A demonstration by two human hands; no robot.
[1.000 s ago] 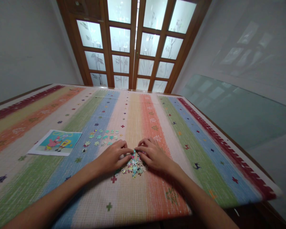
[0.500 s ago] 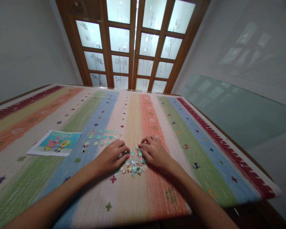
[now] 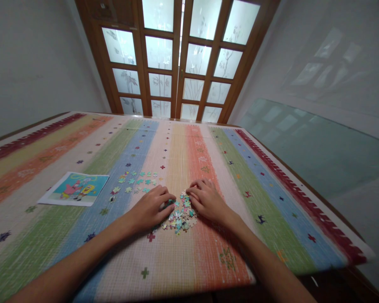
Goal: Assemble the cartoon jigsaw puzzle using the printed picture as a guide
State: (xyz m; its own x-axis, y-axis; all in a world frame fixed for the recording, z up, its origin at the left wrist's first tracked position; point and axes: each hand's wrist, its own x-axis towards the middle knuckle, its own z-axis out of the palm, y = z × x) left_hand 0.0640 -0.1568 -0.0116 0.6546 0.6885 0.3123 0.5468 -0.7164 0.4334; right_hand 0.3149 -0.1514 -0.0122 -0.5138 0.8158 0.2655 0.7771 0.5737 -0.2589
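Note:
Small jigsaw puzzle pieces (image 3: 178, 219), teal, pink and pale, lie in a loose heap on the striped tablecloth (image 3: 177, 265). At the heap's left edge is my left hand (image 3: 154, 208), its fingers bent and its thumb apart from the forefinger, close to the pieces. Across the heap, my right hand (image 3: 206, 200) has its fingers curled together, tips down at the upper right pieces; whatever sits under them is hidden. Further left, several separate teal and pale pieces (image 3: 131, 181) are spread in rough rows.
A printed cartoon picture (image 3: 74, 189) with a pink and a yellow figure lies flat at the left. Beyond the table stand wooden doors (image 3: 177, 75) with frosted panes. A glassy greenish panel (image 3: 318, 147) is at the right by the wall.
My left hand has shifted slightly right, nearer the heap. My right hand has edged a little up and right, showing more of the pieces beside it. The view has moved slightly.

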